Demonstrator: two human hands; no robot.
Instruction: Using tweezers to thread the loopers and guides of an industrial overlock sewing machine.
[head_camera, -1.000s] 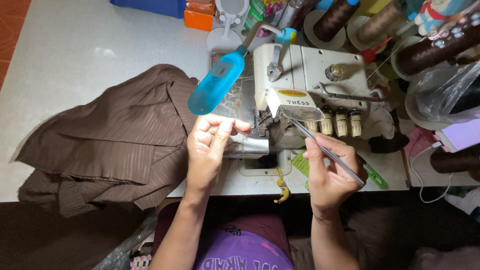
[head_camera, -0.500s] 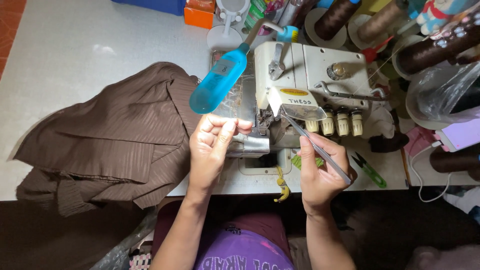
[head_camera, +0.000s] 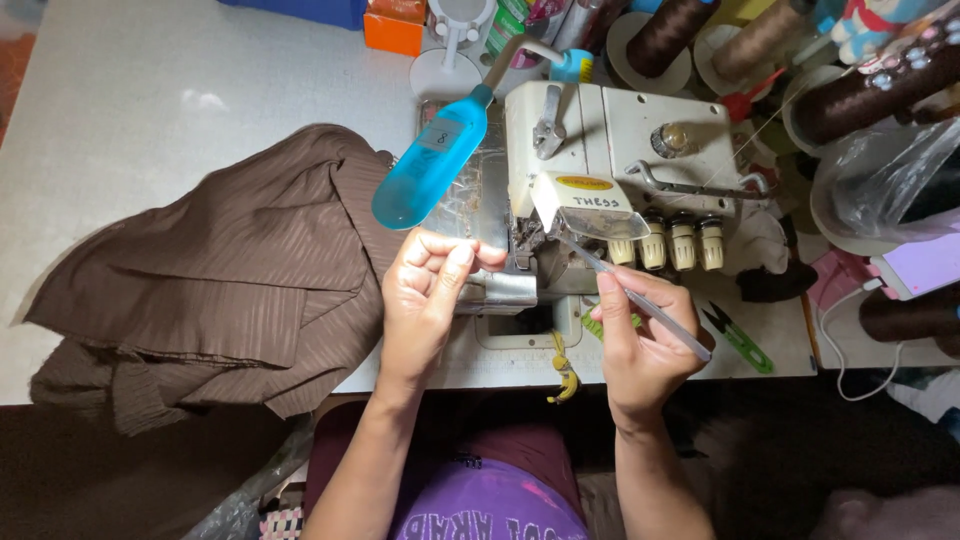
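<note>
A cream overlock sewing machine (head_camera: 610, 170) stands on the white table (head_camera: 150, 90). My right hand (head_camera: 640, 345) grips long metal tweezers (head_camera: 625, 290) whose tips reach up into the needle area under the machine's front cover. My left hand (head_camera: 430, 290) is pinched at thumb and fingertips just left of the presser foot, beside the metal plate (head_camera: 497, 292); whether it pinches a thread I cannot tell. A blue lamp head (head_camera: 430, 165) on a bent neck hangs over the machine's left side. Brown striped fabric (head_camera: 230, 280) lies heaped to the left.
Big thread cones (head_camera: 665, 35) and spools crowd the table's back right. Green-handled snips (head_camera: 738, 340) lie near the front edge. A clear plastic bag (head_camera: 885, 185), a pink device (head_camera: 925, 265) with a white cable, and an orange box (head_camera: 398, 25) sit around.
My right hand has slid slightly left and up with the tweezers, their tips going deeper under the machine's cover. My left hand has stayed pinched in place.
</note>
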